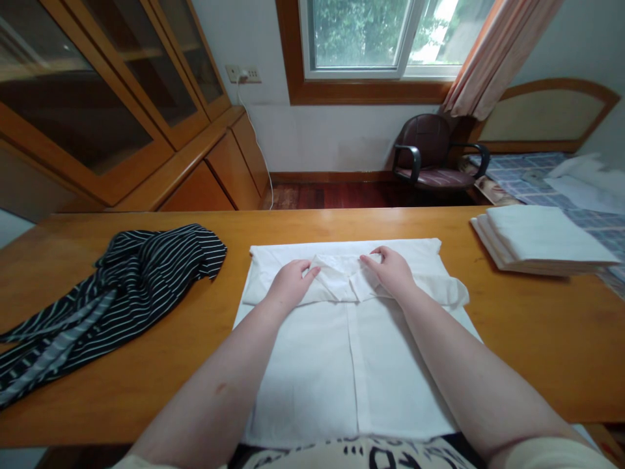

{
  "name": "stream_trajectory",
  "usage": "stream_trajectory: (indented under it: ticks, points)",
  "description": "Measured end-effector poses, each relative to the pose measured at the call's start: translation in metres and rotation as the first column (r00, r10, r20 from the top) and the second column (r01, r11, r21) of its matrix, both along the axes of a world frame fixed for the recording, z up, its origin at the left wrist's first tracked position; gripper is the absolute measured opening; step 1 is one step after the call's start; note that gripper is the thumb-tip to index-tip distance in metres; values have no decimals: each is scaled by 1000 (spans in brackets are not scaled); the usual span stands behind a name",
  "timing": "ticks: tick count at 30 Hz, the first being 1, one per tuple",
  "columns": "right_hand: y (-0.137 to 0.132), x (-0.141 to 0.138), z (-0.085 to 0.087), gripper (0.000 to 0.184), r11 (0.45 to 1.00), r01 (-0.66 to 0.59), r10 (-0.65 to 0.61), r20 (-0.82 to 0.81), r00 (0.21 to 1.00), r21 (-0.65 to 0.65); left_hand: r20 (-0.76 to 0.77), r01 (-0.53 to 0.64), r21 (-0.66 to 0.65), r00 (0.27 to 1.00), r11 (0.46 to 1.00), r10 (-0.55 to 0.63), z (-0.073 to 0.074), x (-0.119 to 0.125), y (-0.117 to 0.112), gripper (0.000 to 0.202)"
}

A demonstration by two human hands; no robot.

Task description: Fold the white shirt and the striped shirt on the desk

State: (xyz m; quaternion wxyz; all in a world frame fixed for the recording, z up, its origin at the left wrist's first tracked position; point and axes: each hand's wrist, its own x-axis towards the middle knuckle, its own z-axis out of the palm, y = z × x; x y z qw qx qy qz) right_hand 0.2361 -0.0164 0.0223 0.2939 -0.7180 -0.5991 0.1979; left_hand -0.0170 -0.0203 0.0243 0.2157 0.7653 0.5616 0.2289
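A white shirt (312, 365) lies spread on the wooden table in front of me, its button strip running down the middle. Its collar (349, 277) sits near the far end, over a crosswise layer of white cloth. My left hand (293, 283) pinches the collar's left side between thumb and fingers. On the right side, my right hand (390, 270) grips the collar the same way, fingertips at its upper edge. Part of a sleeve or fold (449, 291) sticks out past the right edge of the shirt.
A crumpled black-and-white striped garment (156, 280) lies on the table (195, 365) at left. A stack of folded white cloth (541, 238) sits at the right. Beyond the table are a brown armchair (434, 153), a bed (537, 179) and a glass-door cabinet (161, 140).
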Motion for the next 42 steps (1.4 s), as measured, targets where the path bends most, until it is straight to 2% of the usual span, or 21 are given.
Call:
stream_trajectory:
  ticks: [5,8,17,21,23,28,29,33,34,37,40,42]
  points:
    - [3,4,-6,35,999,24,-16,-219,976,37,20,3,23,1000,1000,-4,0,-2,1,34]
    - [4,7,-9,37,998,54,-42,-277,960,36,66,28,31,997,999,-30,-1,-4,2,34]
    - [5,7,-7,34,1000,14,-16,-146,989,-16,117,29,-15,993,999,-27,0,-6,3,38]
    - [2,6,5,35,998,-27,23,-65,998,-54,111,40,-35,993,999,-35,5,-5,1,32]
    - [-2,8,16,36,990,-106,101,-49,994,-97,129,90,-68,988,994,-81,8,-4,-1,25]
    - [-16,23,52,48,903,-355,362,-14,932,-241,42,220,-152,976,964,-216,29,-7,-6,21]
    - [-20,28,58,45,883,-389,399,-15,917,-262,7,238,-137,971,961,-240,36,-7,-9,20]
    - [-43,40,80,16,810,-521,535,-24,844,-268,-143,317,-67,935,946,-323,64,-8,-26,5]
    - [-50,41,83,11,792,-553,569,-16,822,-259,-195,334,-65,920,940,-340,69,-8,-32,8]
    - [-72,40,86,7,727,-635,659,5,752,-263,-356,374,-112,850,921,-389,74,-8,-54,17]
    - [-92,35,78,12,660,-681,712,-23,701,-318,-448,376,-224,780,899,-437,67,-12,-75,16]
    - [-101,33,69,15,630,-684,726,-33,687,-367,-464,334,-322,760,886,-455,61,-17,-86,13]
